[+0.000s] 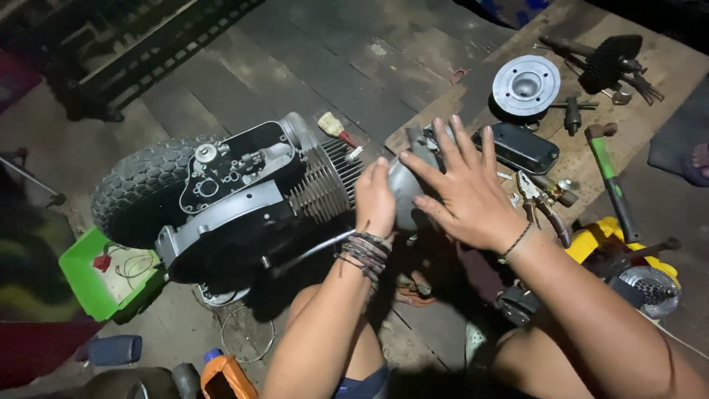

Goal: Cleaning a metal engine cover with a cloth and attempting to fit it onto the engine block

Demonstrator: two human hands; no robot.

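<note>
Grey metal cover [405, 193], rigid and likely weighty, sits clasped in my left hand [375, 201], right hand [465, 193] fingers spread flat on its rim.

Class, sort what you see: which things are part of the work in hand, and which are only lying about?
In hand:
left hand
right hand
grey cover
engine

Lying about:
hammer
pliers
round metal part
black lid
green tray

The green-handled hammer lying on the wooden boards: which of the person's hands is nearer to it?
Right. The right hand lies spread on the grey metal cover, just left of the green-handled hammer. The left hand grips the cover's far side, by the finned cylinder.
</note>
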